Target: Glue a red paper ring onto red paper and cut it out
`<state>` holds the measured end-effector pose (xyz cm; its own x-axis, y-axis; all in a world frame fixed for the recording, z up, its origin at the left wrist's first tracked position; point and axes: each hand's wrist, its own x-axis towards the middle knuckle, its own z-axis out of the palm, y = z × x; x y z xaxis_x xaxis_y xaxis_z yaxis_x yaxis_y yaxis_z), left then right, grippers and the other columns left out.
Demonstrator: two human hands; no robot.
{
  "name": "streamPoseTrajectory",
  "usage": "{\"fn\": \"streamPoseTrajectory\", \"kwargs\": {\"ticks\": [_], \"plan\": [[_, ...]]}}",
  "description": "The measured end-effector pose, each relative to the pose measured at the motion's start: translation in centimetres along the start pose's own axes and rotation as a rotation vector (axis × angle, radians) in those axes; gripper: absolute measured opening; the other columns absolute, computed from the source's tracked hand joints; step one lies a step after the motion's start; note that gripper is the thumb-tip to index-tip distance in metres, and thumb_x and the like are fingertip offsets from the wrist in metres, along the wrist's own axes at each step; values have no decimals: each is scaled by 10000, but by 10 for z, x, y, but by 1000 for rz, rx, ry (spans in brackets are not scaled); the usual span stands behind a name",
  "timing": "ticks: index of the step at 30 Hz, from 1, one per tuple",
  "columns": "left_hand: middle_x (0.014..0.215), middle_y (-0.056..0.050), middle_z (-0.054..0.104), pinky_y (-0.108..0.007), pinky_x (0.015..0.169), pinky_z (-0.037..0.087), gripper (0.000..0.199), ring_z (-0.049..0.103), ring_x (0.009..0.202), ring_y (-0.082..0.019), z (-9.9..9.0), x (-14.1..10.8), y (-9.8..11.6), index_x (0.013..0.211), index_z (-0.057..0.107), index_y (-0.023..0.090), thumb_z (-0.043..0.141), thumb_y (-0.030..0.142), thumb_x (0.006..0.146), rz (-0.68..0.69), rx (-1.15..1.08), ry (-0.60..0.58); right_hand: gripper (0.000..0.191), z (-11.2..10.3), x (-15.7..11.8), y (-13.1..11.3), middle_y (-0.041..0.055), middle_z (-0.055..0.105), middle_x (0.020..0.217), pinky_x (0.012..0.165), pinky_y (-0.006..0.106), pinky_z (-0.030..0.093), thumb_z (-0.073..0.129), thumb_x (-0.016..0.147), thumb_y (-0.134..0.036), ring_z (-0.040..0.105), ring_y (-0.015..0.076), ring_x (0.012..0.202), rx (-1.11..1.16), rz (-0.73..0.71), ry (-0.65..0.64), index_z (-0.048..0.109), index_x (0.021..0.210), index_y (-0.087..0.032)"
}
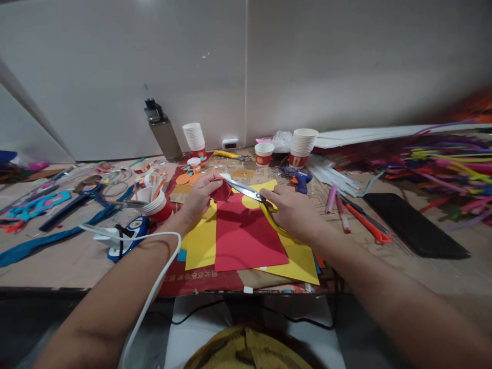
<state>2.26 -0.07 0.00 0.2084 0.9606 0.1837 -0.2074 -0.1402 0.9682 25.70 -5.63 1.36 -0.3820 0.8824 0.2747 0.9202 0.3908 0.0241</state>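
Observation:
My left hand (203, 195) pinches a small dark red round piece (222, 192) above the table. In my right hand (286, 205) are yellow-handled scissors (248, 191), their blades pointing left toward the round piece. Whether the blades touch it I cannot tell. Beneath both hands lies a red sheet (246, 241) on top of yellow sheets (303, 264). A yellow round piece (250, 202) is partly visible by the scissors, its outline partly hidden.
Stacked paper cups (303, 141) and a bottle (164, 136) stand at the back. A cup with tools (154, 205) is left, beside a blue-white plug device (130, 238). At right lie a black phone-like slab (415, 223), pens and pipe cleaners (442, 174). A white cable crosses my left forearm.

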Motion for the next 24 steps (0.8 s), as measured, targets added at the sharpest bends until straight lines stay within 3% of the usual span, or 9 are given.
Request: {"fn": "streamPoseTrajectory", "kwargs": {"ticks": [9,17,24], "plan": [[586,9,642,-195,414,427,193,645,518,-143,-2,2,1,802,563,160,676,294,721,-89,11,31,291,8,0,2,68,659,949,546,316,143,438,930,-267,501,160,637,-21,-18,8,644,1130,-222],[597,-6,666,-172,355,320,199,656,496,-157,-5,3,0,861,565,164,649,281,723,-131,20,-11,319,8,1,3,71,660,979,546,310,160,444,926,-284,536,172,666,-31,7,-3,642,1173,-242],[620,-8,683,-169,355,317,178,641,471,-136,-7,6,-1,849,584,157,642,269,723,-101,43,-16,315,2,0,3,80,619,1068,537,297,194,474,918,-327,570,182,742,-67,10,50,626,1183,-248]]}}
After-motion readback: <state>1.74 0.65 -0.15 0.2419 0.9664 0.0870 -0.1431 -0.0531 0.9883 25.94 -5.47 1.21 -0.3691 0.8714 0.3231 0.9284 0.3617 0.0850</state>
